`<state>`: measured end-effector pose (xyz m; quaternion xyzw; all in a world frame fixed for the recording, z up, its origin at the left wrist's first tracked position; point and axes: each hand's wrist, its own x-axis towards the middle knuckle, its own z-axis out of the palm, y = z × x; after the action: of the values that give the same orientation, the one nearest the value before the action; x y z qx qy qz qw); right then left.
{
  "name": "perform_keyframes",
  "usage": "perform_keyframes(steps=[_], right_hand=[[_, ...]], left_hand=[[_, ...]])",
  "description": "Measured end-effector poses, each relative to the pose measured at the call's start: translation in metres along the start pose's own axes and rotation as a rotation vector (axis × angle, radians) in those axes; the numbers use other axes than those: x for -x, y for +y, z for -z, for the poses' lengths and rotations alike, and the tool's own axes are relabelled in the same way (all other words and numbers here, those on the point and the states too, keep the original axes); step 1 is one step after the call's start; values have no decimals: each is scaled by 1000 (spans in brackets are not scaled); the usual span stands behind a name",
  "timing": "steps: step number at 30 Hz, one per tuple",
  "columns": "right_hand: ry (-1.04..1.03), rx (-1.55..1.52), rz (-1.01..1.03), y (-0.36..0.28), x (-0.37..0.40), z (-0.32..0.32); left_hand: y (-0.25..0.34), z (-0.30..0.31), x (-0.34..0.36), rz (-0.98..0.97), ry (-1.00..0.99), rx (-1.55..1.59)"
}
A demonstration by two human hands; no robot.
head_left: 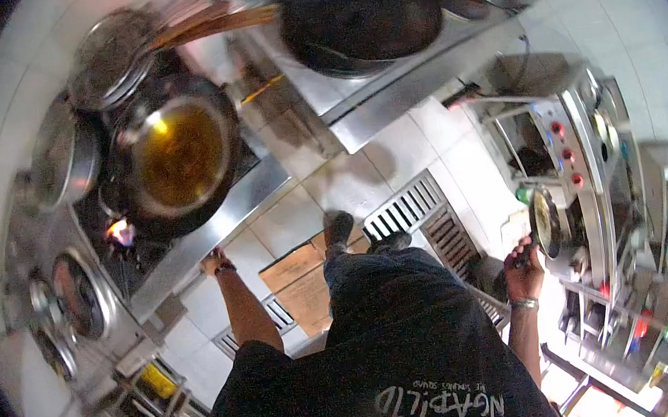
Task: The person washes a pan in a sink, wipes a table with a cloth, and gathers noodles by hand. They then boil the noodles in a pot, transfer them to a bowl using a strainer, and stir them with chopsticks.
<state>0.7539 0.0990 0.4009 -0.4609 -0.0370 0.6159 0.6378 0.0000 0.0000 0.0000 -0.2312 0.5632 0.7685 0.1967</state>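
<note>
My right hand [524,267] is wrapped round the dark handle of a small frying pan [548,225]. The pan is raised at my right side, and a pale yellowish content shows in it. My left hand [215,261] reaches low to the front edge of the gas stove [227,212]; its fingers are too small and blurred to make out. Above that hand, a large black wok [219,176] holding yellow-brown oil [178,156] sits on the burner. An orange flame [120,233] burns beside the wok.
A lidded pot [65,161], a wire strainer [115,56] and round containers [84,293] stand around the stove. Another big black wok [362,24] is on the steel counter ahead. To the right are a steel appliance with red knobs [567,153] and shelves [650,304]. Floor grates [404,209] lie underfoot.
</note>
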Motion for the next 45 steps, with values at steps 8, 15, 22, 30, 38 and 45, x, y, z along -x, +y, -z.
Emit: perform_keyframes(steps=[8,15,22,30,38,45], right_hand=[[171,7,102,-65,-1,25],[200,-164,132,-80,-10,54],[180,-230,204,-107,-49,93],[180,-337,406,-172,-133,162],[265,-440,522,-257,-186,211],[429,-458,587,-297,-216,238]], left_hand=[[-82,-59,100,302,3,251],[-116,-28,151,449,-146,-552],[-241,-44,284,1353,-1113,-622],[-414,-231,445,120,-1747,-1957],[-549,-435,633,-623,-2037,-1861],[-621,-519,836,-690,-1995,-1736]])
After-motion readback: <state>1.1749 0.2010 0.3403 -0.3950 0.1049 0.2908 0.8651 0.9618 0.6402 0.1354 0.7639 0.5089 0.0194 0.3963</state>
